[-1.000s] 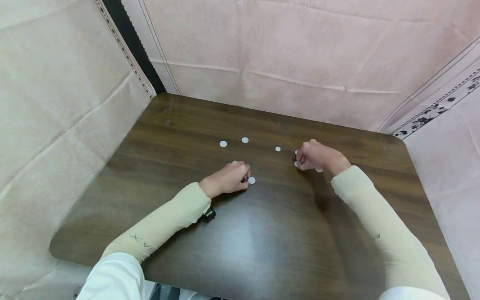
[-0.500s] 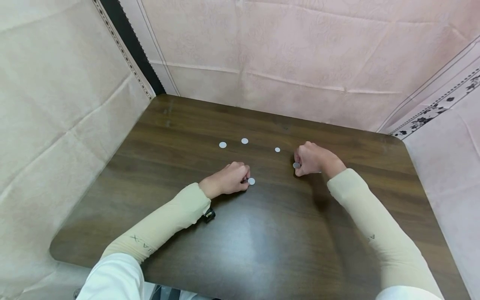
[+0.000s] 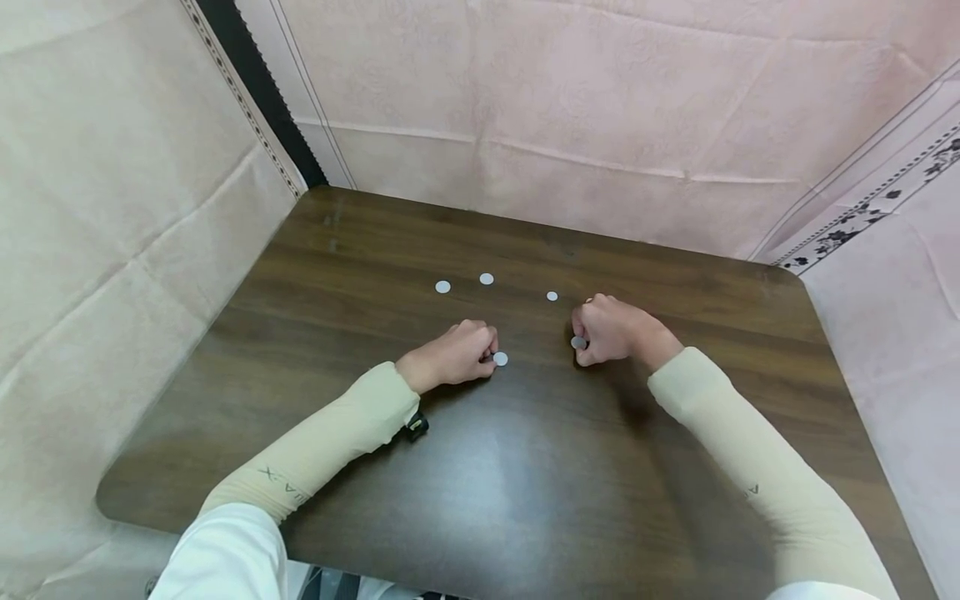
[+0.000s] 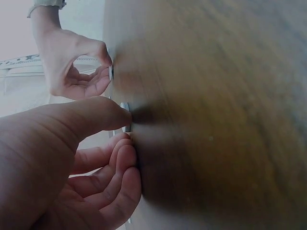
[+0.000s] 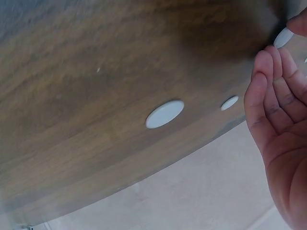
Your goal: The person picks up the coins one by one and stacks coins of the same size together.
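Thumb and fingertips of my left hand (image 3: 453, 353) pinch the rim of a flat white disc (image 3: 501, 358) low at the table's middle. In the left wrist view that disc (image 4: 125, 116) stands edge-on between thumb and fingers. My right hand (image 3: 617, 332), to the right, pinches a second white disc (image 3: 578, 342) close above or on the table; which of the two I cannot tell. This disc (image 5: 283, 38) shows at the upper right of the right wrist view, between thumb and curled fingers.
Farther back on the brown wooden table (image 3: 360, 275) lie white discs: one at left (image 3: 443, 287), one beside it (image 3: 487, 279), and a smaller disc (image 3: 552, 296). Another disc (image 3: 588, 301) peeks out behind the right hand. Pale cloth (image 3: 570, 108) hangs around the table.
My right hand has moved left and nearer to me, carrying its disc away from the neighbouring discs. The left hand and its disc have stayed in place.
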Demonstrator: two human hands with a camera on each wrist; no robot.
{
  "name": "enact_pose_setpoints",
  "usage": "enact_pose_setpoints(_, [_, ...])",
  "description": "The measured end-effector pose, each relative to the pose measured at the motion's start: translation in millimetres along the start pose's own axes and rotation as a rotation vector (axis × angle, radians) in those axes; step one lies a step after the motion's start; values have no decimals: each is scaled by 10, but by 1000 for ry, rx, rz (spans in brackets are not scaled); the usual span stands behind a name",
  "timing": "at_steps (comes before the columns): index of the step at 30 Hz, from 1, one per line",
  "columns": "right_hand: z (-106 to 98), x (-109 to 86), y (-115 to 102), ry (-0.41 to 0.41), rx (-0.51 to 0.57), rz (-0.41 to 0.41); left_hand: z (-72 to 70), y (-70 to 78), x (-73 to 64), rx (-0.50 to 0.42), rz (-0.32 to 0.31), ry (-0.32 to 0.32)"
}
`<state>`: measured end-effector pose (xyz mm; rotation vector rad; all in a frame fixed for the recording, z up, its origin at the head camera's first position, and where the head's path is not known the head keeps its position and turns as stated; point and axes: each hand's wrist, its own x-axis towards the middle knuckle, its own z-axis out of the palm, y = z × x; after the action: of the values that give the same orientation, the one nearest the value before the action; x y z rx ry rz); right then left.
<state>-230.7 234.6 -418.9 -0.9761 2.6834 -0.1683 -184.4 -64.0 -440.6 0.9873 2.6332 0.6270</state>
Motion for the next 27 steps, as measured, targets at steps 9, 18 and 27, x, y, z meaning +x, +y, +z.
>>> enact_pose_setpoints(9, [76, -16, -163, 53, -52, -89, -1, -3, 4, -11, -10, -11])
enact_pose_setpoints(18, [122, -13, -341, 53, -42, -133, -5, 11, 7, 2, -2, -4])
enact_pose_setpoints(27, [114, 22, -517, 27, -64, -134, 5, -2, 14, -1, 9, 15])
